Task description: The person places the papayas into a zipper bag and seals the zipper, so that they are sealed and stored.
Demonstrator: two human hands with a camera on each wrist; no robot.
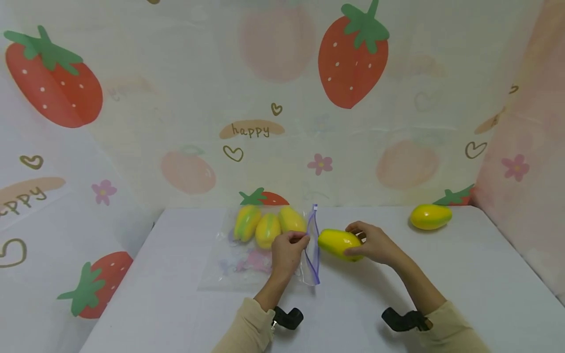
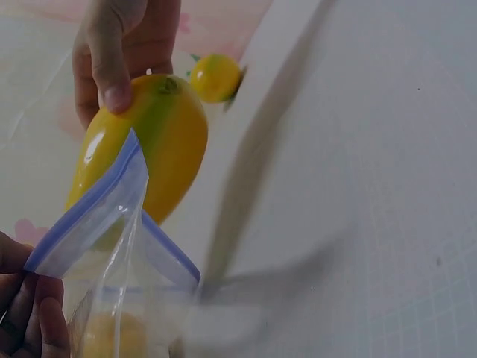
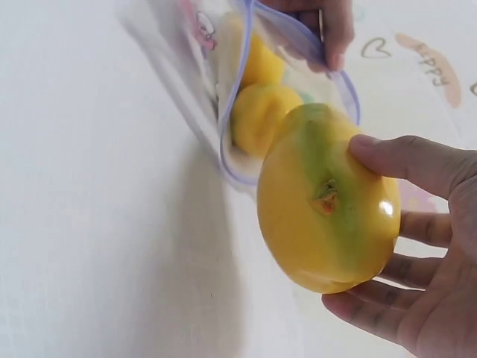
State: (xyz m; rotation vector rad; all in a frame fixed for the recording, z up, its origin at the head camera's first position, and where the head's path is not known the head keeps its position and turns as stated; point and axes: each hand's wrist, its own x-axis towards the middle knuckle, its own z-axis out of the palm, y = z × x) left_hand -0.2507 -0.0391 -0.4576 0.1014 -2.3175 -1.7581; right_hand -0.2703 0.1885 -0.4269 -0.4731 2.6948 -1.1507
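Note:
A clear zip bag (image 1: 212, 277) with a purple zip edge (image 1: 316, 267) lies on the table, its mouth facing right. Inside it are three yellow mango-like fruits with green streaks, one being this fruit (image 1: 268, 229). My left hand (image 1: 286, 252) pinches the upper lip of the mouth between thumb and fingers, and the right wrist view shows the opening spread apart. Just outside the mouth, my right hand (image 1: 376, 243) grips another mango-like fruit (image 3: 320, 239), thumb on one side and fingers on the other. One end of that fruit points at the opening, overlapping the zip edge in the left wrist view.
Another yellow mango-like fruit (image 1: 430, 216) rests at the back right of the white table (image 1: 476, 284). A strawberry-printed cloth (image 1: 282, 98) rises behind the table and along its sides. Black wrist mounts (image 1: 289, 318) sit on both forearms.

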